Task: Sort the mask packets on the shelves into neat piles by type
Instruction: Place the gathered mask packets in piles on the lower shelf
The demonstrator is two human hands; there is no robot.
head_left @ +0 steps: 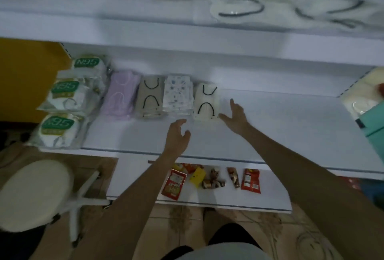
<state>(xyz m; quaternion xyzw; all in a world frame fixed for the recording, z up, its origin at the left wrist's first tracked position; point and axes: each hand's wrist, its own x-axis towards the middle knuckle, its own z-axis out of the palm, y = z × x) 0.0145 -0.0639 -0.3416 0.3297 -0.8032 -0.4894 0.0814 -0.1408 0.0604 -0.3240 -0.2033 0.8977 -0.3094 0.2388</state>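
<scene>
On the middle white shelf (270,126) mask packets lie in a row of piles: green-labelled N95 packets (62,97) at the left, a lilac pile (121,97), a beige pile with black ear loops (150,97), a patterned white pile (178,95) and a cream pile with black loops (206,101). My left hand (177,133) hovers just in front of the patterned pile, fingers relaxed and holding nothing. My right hand (235,114) is spread open right beside the cream pile's right edge. Loose, blurred mask packets (239,4) lie on the upper shelf.
A lower shelf (135,180) holds snack packets (174,184). A round white stool (35,193) stands at the left on the tiled floor. A teal box (374,118) and cream packets (365,89) sit at the right end of the middle shelf. A yellow panel (25,76) is at the left.
</scene>
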